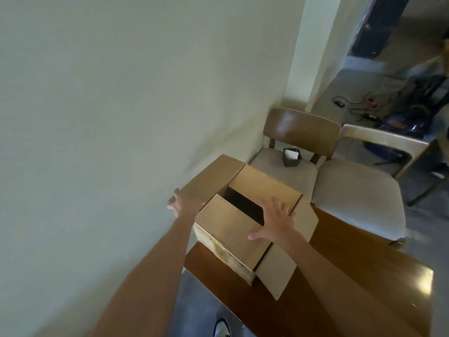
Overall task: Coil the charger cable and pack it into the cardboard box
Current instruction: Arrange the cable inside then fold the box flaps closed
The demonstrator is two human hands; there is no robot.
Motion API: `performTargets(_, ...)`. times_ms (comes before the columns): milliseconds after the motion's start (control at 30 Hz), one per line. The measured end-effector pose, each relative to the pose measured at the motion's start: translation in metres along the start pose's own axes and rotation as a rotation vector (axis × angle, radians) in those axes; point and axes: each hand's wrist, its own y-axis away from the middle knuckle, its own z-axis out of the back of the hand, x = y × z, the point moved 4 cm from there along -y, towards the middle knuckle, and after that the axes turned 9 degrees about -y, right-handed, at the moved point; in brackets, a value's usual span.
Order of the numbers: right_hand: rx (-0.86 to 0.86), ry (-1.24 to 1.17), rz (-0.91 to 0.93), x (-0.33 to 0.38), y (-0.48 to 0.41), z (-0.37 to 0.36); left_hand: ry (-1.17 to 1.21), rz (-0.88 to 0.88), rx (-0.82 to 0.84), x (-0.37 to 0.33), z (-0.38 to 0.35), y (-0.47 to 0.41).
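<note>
A brown cardboard box (226, 235) stands on the left end of a dark wooden table (340, 283). Two inner flaps are folded down, leaving a dark gap between them. My right hand (274, 223) lies flat with spread fingers on the near inner flap. My left hand (185, 203) rests with straight fingers on the box's left outer flap, which stands out toward the wall. The right outer flap (281, 271) hangs open down the box's side. The charger cable does not show anywhere; the box's inside is dark.
A pale wall (109, 117) runs close along the left. Two cushioned chairs (301, 132) stand beyond the table, the nearer one bearing a small dark thing with a white card (291, 158). Cables (354, 105) lie on the floor far right.
</note>
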Motion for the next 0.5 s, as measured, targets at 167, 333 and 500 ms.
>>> performTargets(167,-0.006,0.026,0.061,0.013,-0.002,0.000,0.255,0.104,-0.027,-0.006,0.012,0.017)
performTargets(333,-0.003,0.094,0.092,0.029,-0.006,-0.002,0.337,-0.020,-0.217,-0.008,0.040,0.025)
performTargets(500,0.005,0.109,0.049,0.027,-0.005,-0.002,0.078,-0.250,0.116,-0.038,0.034,0.023)
